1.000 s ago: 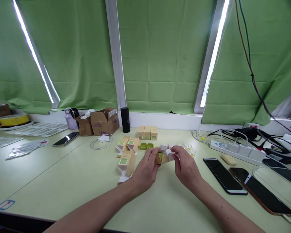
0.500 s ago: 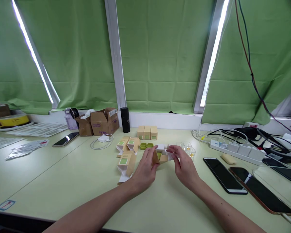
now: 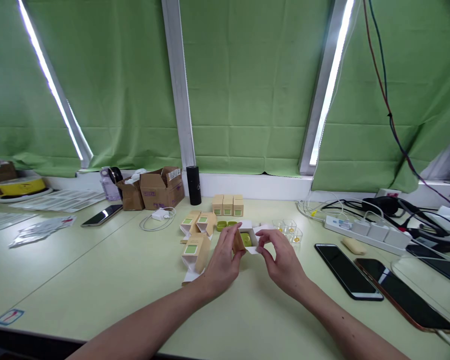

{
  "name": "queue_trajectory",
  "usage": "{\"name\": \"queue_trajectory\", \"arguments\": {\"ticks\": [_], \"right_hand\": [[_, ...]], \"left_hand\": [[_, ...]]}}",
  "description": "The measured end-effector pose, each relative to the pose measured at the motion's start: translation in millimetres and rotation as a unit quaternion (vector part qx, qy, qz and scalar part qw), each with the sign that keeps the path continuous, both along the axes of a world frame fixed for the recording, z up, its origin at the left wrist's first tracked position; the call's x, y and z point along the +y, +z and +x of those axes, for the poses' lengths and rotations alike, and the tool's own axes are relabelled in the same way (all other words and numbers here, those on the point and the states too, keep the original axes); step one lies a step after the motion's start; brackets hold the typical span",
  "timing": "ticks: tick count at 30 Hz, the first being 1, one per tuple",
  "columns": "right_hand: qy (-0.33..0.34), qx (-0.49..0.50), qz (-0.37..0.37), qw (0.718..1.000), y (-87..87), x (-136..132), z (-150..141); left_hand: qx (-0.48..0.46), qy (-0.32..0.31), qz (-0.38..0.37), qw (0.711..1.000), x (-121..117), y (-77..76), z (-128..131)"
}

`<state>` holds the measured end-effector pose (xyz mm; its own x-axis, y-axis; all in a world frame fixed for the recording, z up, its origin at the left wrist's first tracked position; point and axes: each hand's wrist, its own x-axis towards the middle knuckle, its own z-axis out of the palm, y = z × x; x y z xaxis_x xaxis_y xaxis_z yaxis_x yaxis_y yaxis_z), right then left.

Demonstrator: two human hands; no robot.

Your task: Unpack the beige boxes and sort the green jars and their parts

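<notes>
Pale table (image 3: 97,280); brown box (image 3: 238,243), white-lined, green piece (image 3: 246,240) inside; left hand (image 3: 224,260) gripping it, right hand's (image 3: 281,255) grip unclear.

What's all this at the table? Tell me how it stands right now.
A person's left hand holds a small box that is open, with a green thing showing inside. The right hand has its fingers at the box's right end. On the table, three boxes with white flaps out lie to the left, three shut boxes stand in a row behind, and clear containers sit to the right.
</notes>
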<state>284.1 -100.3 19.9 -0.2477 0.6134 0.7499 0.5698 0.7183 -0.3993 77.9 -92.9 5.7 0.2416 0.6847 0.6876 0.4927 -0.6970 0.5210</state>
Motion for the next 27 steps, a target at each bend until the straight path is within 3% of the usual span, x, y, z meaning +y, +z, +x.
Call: {"name": "queue_trajectory", "arguments": {"ticks": [9,17,27], "right_hand": [[0.012,-0.045,0.062,0.997,-3.1,5,0],[0.028,-0.003,-0.011,1.000,0.9,0,-1],[0.001,0.068,-0.099,0.993,-7.6,6,-14]], "left_hand": [[0.007,-0.024,-0.014,1.000,-1,-0.3,-2],[0.038,-0.012,0.004,0.999,-3,1.4,0],[0.135,-0.006,0.074,0.988,-7,1.7,1]]}}
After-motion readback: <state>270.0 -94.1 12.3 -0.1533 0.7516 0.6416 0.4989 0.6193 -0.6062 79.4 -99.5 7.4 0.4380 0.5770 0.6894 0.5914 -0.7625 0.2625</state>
